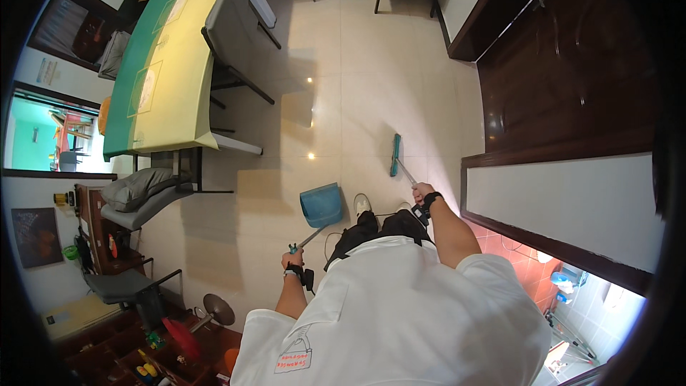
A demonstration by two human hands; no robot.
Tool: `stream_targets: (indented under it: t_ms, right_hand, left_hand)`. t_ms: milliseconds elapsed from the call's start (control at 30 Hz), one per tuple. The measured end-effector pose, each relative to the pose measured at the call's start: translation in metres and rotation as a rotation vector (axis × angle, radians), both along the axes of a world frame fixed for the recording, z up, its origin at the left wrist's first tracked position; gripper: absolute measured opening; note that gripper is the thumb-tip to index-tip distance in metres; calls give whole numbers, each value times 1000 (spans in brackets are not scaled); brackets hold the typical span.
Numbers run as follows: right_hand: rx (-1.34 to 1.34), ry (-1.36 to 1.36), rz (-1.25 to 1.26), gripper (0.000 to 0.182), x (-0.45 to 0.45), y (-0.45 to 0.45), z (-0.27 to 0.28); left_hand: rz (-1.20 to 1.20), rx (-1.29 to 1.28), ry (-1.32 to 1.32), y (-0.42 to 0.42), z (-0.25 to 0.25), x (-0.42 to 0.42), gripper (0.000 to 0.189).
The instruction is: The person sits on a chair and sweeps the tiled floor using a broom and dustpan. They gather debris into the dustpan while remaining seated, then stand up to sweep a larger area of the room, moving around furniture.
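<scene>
My left hand (292, 259) is closed around the upper end of a long-handled dustpan's pole. The dustpan's blue plastic pan (322, 206) is at floor level, ahead and to the left of my shoes. In my right hand (423, 192) is the pole of a broom. Its narrow teal head (395, 155) lies farther forward on the tiles, right of the pan and apart from it. Both wrists wear dark bands with small devices. My shoe (363, 203) stands between the two tools.
On the left is a long table with a yellow and green cloth (177, 75), a grey chair (230, 16) at its side. Another chair (144, 209) bears a grey cushion. A dark wooden door (563, 75) and white wall (557, 203) border the right. Glossy beige floor tiles (370, 80) run ahead.
</scene>
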State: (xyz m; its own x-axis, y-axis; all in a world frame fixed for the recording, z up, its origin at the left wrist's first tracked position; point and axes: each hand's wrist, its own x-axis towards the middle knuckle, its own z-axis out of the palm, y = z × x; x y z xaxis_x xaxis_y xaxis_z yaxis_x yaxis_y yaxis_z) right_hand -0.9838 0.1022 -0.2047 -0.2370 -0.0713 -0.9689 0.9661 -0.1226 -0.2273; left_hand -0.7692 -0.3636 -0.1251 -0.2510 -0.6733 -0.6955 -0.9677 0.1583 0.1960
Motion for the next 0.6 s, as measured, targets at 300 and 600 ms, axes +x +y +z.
stream_targets:
  t_ms: [300,600]
  right_hand:
    - [94,24,-102,18,12,72,20]
    - [325,29,55,23,-20,39,-26]
  left_hand:
    - [-161,27,-14,-2,-33,-14,42]
    - [-8,-60,-7,18,2,-3,43]
